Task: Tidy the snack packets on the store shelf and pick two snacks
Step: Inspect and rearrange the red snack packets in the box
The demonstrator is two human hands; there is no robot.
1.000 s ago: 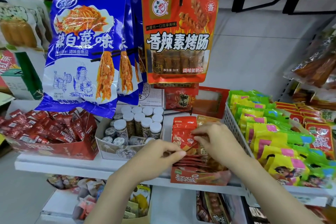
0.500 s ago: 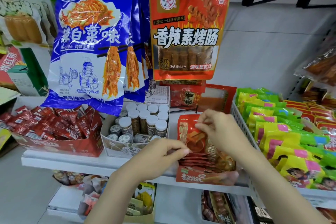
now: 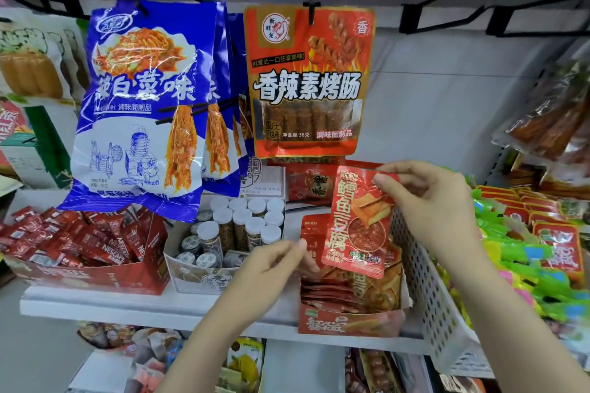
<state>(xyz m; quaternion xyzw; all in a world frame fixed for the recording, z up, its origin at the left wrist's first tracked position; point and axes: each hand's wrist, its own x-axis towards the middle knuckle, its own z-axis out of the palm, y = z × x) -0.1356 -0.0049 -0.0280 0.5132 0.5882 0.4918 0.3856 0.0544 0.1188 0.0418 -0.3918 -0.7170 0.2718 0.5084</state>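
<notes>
Red snack packet (image 3: 357, 220) pinched by right hand (image 3: 437, 201) above its box (image 3: 351, 322); left hand (image 3: 265, 268) loosely curled, holding nothing

The raised red packet (image 3: 357, 220) hides most of the packets in the red display box (image 3: 348, 324) behind it. The green and yellow packets (image 3: 523, 268) at right are blurred, their print unreadable. Both forearms are cut off at the bottom edge.

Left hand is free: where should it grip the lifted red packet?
Probably the bottom left corner of the red packet, reached from the left. It hangs upright from the right hand pinching its top edge, and the left hand is already beside that corner.
</notes>
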